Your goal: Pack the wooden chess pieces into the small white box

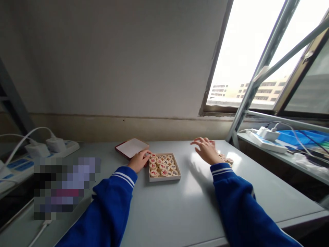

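Observation:
A shallow white box (166, 180) full of round wooden Chinese chess pieces (164, 166) with red and black characters sits mid-table. My left hand (139, 160) is at its left wall, fingers bent and closed against the box's edge. The red-edged lid (132, 148), pale inside facing up, lies behind that hand. To the right, my right hand (205, 150) is raised over the table, its fingers spread and holding nothing I can see. More loose chess pieces (228, 161) lie beyond its wrist, partly hidden by it.
The grey table (164, 209) meets a wall at the back. On the left are a power strip (72, 148) with white plugs and a pixelated object (66, 185). A metal post (243, 113) rises at the right, beside a shelf with another power strip (269, 140) and a blue tray (300, 136).

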A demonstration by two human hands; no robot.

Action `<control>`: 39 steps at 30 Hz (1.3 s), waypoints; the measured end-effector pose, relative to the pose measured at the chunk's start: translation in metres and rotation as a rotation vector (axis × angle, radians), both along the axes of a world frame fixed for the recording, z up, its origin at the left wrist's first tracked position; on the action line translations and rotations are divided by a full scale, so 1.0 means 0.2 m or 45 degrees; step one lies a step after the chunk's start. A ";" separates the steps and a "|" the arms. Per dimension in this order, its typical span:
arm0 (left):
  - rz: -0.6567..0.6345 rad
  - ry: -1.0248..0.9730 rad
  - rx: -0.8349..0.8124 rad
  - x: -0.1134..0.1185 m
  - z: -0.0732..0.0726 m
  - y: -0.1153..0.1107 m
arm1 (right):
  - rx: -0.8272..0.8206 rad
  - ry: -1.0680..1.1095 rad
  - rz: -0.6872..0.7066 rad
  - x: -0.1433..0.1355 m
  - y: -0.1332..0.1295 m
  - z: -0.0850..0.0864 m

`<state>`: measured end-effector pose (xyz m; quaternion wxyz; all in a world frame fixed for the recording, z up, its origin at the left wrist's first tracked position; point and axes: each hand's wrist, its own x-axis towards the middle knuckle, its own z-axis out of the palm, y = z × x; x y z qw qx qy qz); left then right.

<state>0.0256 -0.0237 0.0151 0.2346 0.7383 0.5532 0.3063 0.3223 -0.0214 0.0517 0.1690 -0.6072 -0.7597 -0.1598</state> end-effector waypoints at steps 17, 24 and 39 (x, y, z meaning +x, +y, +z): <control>0.046 0.092 -0.022 0.01 0.03 -0.01 | -0.219 0.479 0.712 -0.52 -0.10 -0.09; 0.039 0.103 -0.032 0.01 0.03 -0.01 | -0.171 0.231 0.188 -0.13 -0.05 0.01; 0.013 0.057 -0.030 0.00 -0.01 0.03 | -0.416 0.156 0.859 -0.40 -0.14 -0.03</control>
